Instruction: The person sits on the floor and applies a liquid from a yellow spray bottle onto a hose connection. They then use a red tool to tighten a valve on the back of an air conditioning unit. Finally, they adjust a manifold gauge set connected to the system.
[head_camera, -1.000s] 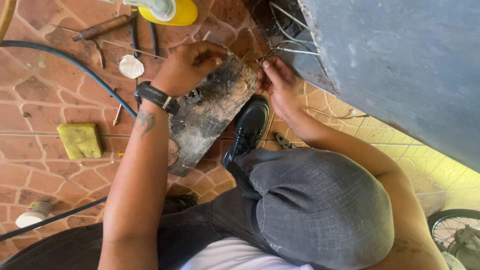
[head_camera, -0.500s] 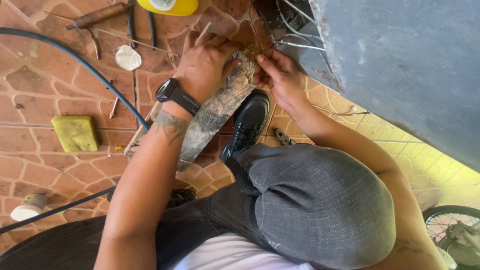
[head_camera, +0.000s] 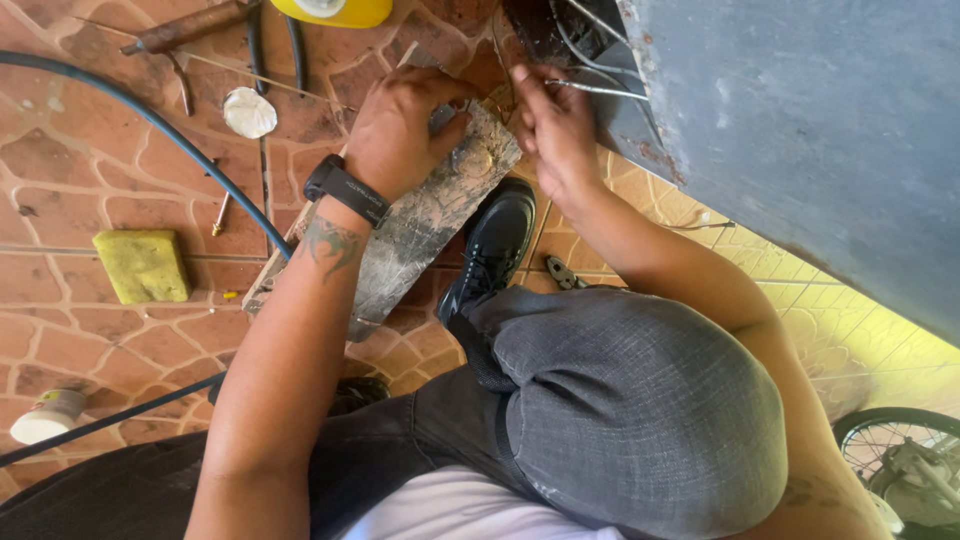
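A large grey metal casing with a rusted lower edge fills the upper right; thin metal tubes emerge from its left end. The floor is reddish irregular paving, changing to yellow tile beneath the casing.

The person crouches, a knee in grey trousers in the lower centre and a black shoe planted on the floor just beside a weathered wooden board. The board lies tilted across the paving, its far end towards the casing.

The left hand, with a black wristwatch, is closed over the far end of the board, fingers curled over its edge. The right hand is at the casing's left end, fingers pinched on one of the thin tubes.

A dark hose curves across the floor's left side and passes under the board. A yellow sponge lies near the floor's left edge. A yellow container sits at the top edge, with a rusty tool to its left. A small pale disc lies between hose and board. A white pot sits at the lower left edge. A spoked wheel shows at the lower right corner.
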